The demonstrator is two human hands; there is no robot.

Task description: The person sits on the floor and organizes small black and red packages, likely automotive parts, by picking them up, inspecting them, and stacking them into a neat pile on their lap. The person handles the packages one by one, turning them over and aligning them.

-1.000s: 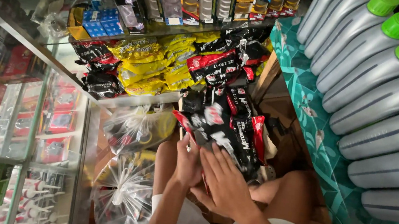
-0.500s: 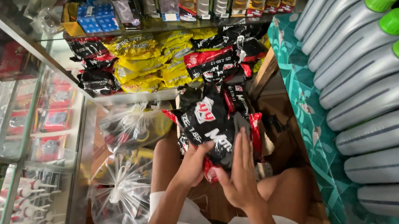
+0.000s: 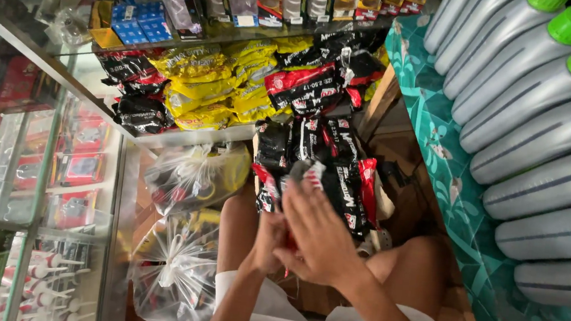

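Observation:
I am seated, knees bare, with a stack of black and red packets resting on my lap and leaning toward a shelf. My right hand lies flat over the near end of the stack, fingers spread on a packet. My left hand grips the stack's lower left edge from beneath, thumb side up. Both hands touch each other over the packets, and what lies under my palms is hidden.
A glass shelf ahead holds yellow packets and more black and red packets. Two clear plastic bags sit by my left leg. Grey bottles with green caps lie on a teal cloth at right.
The packet stack has shifted upward and away from me. My right hand has moved from the stack's right side onto its top, and my left hand has slid lower.

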